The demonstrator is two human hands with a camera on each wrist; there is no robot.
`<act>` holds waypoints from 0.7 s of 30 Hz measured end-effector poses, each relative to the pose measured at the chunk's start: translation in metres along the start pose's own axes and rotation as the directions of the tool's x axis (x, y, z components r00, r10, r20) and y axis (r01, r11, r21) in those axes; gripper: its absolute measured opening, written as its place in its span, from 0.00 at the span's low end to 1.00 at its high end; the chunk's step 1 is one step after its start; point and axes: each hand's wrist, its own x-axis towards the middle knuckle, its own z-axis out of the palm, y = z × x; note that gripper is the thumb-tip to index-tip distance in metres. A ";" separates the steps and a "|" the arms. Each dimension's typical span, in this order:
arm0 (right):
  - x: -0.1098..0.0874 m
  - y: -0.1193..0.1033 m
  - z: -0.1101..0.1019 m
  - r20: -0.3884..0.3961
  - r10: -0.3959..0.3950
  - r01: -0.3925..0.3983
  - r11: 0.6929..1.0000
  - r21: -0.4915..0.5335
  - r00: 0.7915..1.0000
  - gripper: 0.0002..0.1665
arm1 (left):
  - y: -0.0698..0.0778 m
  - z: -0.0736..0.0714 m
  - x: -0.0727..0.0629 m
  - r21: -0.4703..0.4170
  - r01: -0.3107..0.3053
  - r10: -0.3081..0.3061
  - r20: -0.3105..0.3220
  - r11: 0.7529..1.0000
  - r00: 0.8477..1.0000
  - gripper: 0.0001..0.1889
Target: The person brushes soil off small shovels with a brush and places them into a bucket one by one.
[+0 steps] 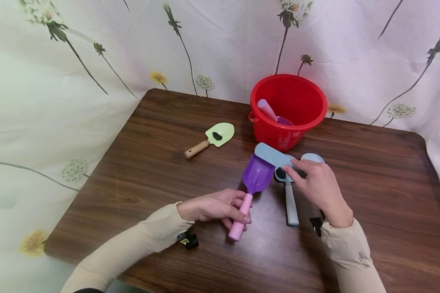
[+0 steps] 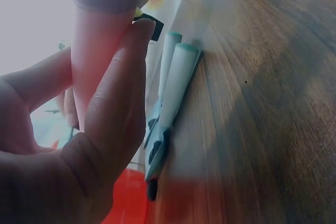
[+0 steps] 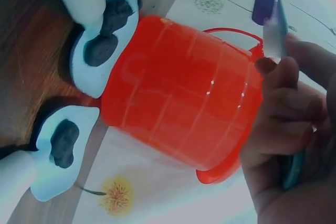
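Note:
My left hand [image 1: 218, 206] grips the pink handle of a toy shovel with a purple blade [image 1: 257, 174], held above the table. In the left wrist view the pink handle [image 2: 102, 35] sits between thumb and fingers. My right hand [image 1: 318, 185] pinches a flat light-blue tool [image 1: 271, 155] whose exact kind I cannot tell. Its long end lies across the tip of the purple blade. Below the right hand rests a light-blue shovel [image 1: 291, 203] with a black smear. A second light-blue shovel [image 1: 312, 157] is partly hidden by that hand; its black patch [image 3: 64, 142] shows in the right wrist view.
A red bucket [image 1: 289, 134] stands at the back, holding another purple shovel with a pink handle [image 1: 267, 109]. Left of it lies a green trowel [image 1: 225, 132] with a wooden handle and a black smear. A flower-printed cloth [image 1: 223, 44] hangs behind the wooden table [image 1: 143, 162].

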 end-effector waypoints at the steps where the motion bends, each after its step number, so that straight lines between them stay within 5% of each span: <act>1: 0.000 0.000 -0.001 0.013 -0.003 0.002 1.000 0.025 1.000 0.17 | 0.000 0.000 0.000 0.000 -0.001 0.001 -0.003 1.000 1.000 0.23; 5: -0.002 -0.005 -0.007 0.175 -0.017 -0.009 0.989 0.145 0.984 0.15 | 0.001 -0.001 0.003 0.002 -0.005 0.005 -0.020 1.000 1.000 0.22; 10: -0.003 -0.009 -0.009 0.403 -0.022 -0.085 0.966 0.246 0.915 0.15 | 0.003 -0.001 0.003 0.002 0.000 0.000 -0.014 1.000 1.000 0.22; 21: -0.002 -0.009 -0.005 0.452 -0.044 -0.067 0.972 0.227 0.891 0.16 | 0.005 0.000 0.003 0.006 0.000 0.000 -0.003 1.000 1.000 0.20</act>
